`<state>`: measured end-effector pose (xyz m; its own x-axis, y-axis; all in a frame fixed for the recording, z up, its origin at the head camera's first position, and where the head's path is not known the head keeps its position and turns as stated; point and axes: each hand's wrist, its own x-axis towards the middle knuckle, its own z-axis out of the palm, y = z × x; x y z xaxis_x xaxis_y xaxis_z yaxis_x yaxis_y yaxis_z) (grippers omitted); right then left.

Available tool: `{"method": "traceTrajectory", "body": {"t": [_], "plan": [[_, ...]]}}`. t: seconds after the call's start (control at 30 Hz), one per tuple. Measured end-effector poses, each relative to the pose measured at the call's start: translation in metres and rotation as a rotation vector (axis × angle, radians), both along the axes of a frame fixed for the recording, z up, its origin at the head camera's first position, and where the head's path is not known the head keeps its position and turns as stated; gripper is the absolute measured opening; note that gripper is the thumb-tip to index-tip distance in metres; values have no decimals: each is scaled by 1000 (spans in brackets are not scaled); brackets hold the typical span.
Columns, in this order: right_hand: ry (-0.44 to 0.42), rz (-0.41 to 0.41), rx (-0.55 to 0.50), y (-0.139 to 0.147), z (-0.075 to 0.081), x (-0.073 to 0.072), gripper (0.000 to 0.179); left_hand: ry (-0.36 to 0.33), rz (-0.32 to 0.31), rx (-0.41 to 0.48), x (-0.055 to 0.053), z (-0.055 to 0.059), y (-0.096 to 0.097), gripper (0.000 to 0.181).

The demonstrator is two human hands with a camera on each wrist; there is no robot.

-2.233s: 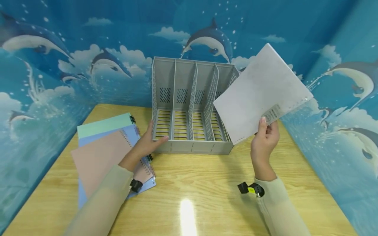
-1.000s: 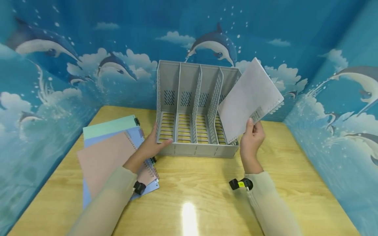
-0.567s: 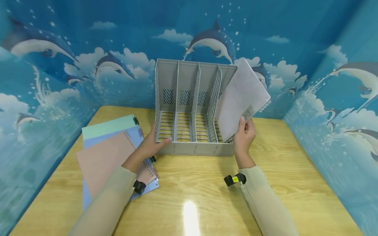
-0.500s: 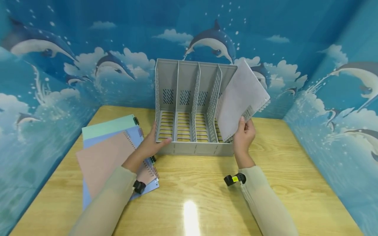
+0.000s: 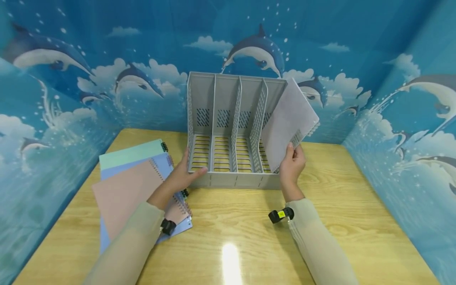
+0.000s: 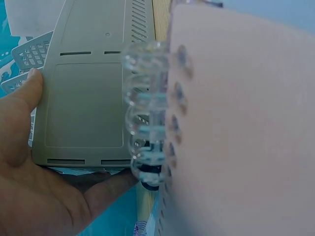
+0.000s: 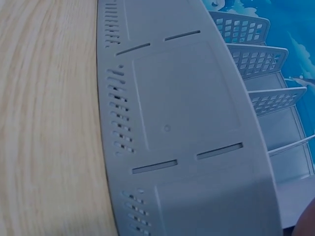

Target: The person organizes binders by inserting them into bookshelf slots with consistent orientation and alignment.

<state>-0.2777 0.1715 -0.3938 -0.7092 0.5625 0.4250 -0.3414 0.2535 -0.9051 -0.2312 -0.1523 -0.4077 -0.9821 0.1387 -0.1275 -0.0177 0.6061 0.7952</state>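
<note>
A grey file organizer (image 5: 235, 180) with upright dividers stands at the back of the table. At its front left corner my left hand (image 5: 179, 177) grips it, the thumb over the front ledge; the left wrist view shows fingers along the outer side. My right hand (image 5: 293, 168) pinches a spiral notebook (image 5: 286, 122) with a pale back cover and a small printed label. That notebook tilts to the right, its lower left part inside the rightmost compartment. Only a bit of the right hand shows in the right wrist view.
Overlapping spiral notebooks lie on the wooden table (image 5: 228, 221) at the left: pink (image 5: 124, 190), blue (image 5: 119, 170) and mint green (image 5: 132, 153). My left forearm crosses over them. A dolphin-print backdrop (image 5: 149, 47) encloses the table behind and on both sides.
My right hand has brought the notebook leftward and down, from beside the organizer into its rightmost compartment. The left hand has kept its grip on the corner.
</note>
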Motion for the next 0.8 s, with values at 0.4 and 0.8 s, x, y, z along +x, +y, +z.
{"method": "traceTrajectory", "body": {"t": [0.4, 0.8], "plan": [[15, 12, 0, -1, -3, -7, 28, -2, 4, 0, 0, 0, 1, 114], [-2, -27, 120, -2, -3, -16, 30, 19, -1, 14, -3, -2, 1, 113]]}}
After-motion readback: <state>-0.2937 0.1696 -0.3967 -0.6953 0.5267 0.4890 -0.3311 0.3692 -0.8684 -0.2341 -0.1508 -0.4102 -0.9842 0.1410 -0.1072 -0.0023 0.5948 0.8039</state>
